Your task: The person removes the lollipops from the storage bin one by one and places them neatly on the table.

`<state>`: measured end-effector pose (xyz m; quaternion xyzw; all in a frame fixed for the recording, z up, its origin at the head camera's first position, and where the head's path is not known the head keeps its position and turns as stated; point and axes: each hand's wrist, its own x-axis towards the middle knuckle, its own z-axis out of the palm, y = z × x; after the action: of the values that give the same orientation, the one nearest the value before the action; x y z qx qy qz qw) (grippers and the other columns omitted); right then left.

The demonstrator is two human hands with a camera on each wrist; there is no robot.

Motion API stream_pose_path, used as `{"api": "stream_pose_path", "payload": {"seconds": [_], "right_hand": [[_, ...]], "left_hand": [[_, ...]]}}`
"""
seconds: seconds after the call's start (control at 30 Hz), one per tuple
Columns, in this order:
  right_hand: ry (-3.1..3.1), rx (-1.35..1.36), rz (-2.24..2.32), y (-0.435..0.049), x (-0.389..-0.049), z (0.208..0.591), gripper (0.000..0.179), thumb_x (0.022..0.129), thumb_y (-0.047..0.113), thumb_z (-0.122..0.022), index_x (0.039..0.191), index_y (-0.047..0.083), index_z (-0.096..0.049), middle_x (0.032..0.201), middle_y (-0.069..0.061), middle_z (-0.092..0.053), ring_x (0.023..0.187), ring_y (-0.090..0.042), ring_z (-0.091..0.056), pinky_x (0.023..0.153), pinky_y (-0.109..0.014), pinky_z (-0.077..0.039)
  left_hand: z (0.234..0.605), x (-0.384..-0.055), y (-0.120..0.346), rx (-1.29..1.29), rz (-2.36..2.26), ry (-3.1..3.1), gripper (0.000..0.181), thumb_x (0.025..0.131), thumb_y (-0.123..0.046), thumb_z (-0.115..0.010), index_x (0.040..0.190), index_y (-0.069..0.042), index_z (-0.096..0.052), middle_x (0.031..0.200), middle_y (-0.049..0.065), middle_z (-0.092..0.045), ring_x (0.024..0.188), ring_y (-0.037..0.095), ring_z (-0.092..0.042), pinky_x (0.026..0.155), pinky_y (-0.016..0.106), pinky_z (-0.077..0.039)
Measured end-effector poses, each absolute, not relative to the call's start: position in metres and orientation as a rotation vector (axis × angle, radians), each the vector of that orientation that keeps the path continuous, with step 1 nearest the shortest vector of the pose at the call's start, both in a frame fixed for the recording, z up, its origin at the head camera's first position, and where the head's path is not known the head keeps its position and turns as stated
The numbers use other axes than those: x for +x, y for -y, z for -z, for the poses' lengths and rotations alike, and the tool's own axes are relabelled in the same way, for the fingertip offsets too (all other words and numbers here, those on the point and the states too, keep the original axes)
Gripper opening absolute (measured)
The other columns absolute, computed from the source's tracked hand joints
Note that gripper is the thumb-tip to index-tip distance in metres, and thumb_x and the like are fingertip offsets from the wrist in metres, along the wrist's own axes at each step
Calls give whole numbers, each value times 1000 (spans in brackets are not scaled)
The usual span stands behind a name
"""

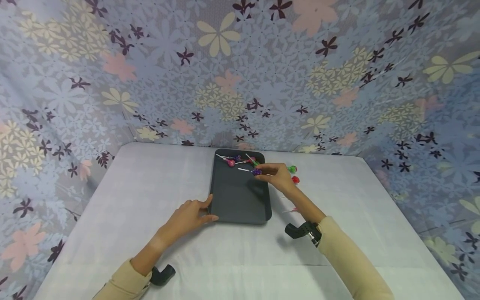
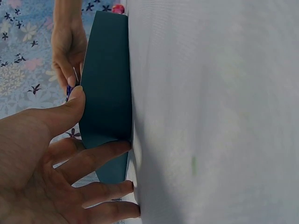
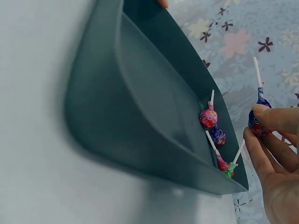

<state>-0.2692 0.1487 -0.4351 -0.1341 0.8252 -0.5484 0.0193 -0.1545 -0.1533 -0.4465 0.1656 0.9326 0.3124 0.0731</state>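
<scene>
Above the far right part of a dark grey tray (image 1: 240,196), my right hand (image 1: 279,177) pinches a purple-wrapped lollipop (image 1: 256,171) between thumb and fingers. Its white stick points left in the head view; the right wrist view shows the wrapper (image 3: 259,122) is blue-purple and red. My left hand (image 1: 189,214) touches the tray's near left corner, its fingers mostly straight along the outer wall (image 2: 105,93) and down to the table. At the tray's far end lie several lollipops, including a pink one (image 3: 209,118), a purple one (image 3: 217,135) and a green one (image 3: 229,171).
Right of the tray, a green lollipop (image 1: 292,169) and a red lollipop (image 1: 295,179) lie on the white tablecloth (image 1: 337,187). More sticks show there, partly hidden by the right forearm. A flowered curtain (image 1: 262,83) hangs behind the table. Dark devices (image 1: 163,275) sit at both wrists.
</scene>
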Motion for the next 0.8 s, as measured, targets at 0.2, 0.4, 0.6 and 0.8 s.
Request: {"api": "stream_pose_path", "payload": {"seconds": [0.2,0.4,0.6,0.8], "right_hand": [[-2511,-432,1740,-155,-255,438,36,79,6,-80,112,-4,-71,108,-22,-71,96,-13,-70,76,-22,-56],[-2482,-425,1755,-165,-242,439,34,80,4,-79,112,-5,-70,112,-24,-69,104,-24,-69,81,-24,-56],[-2476,-438,1796,-180,-233,444,33,79,4,-79,110,-6,-70,109,-19,-71,98,-14,-70,81,-24,-56],[-2475,-458,1840,-195,-229,451,32,78,0,-79,107,-9,-69,103,-11,-74,91,-8,-70,79,-25,-56]], "left_hand": [[448,-155,154,490,-941,-2796,70,86,-40,-73,141,-4,-49,128,17,-62,77,17,-58,60,30,-41],[450,-154,152,496,-942,-2790,70,86,-40,-72,142,-5,-48,131,17,-60,58,11,-37,58,28,-38],[450,-154,150,500,-953,-2788,70,86,-39,-72,142,-4,-48,131,18,-59,58,11,-31,52,27,-32],[451,-153,151,492,-969,-2789,70,86,-39,-73,142,-4,-48,125,22,-63,56,11,-27,50,27,-29]]}}
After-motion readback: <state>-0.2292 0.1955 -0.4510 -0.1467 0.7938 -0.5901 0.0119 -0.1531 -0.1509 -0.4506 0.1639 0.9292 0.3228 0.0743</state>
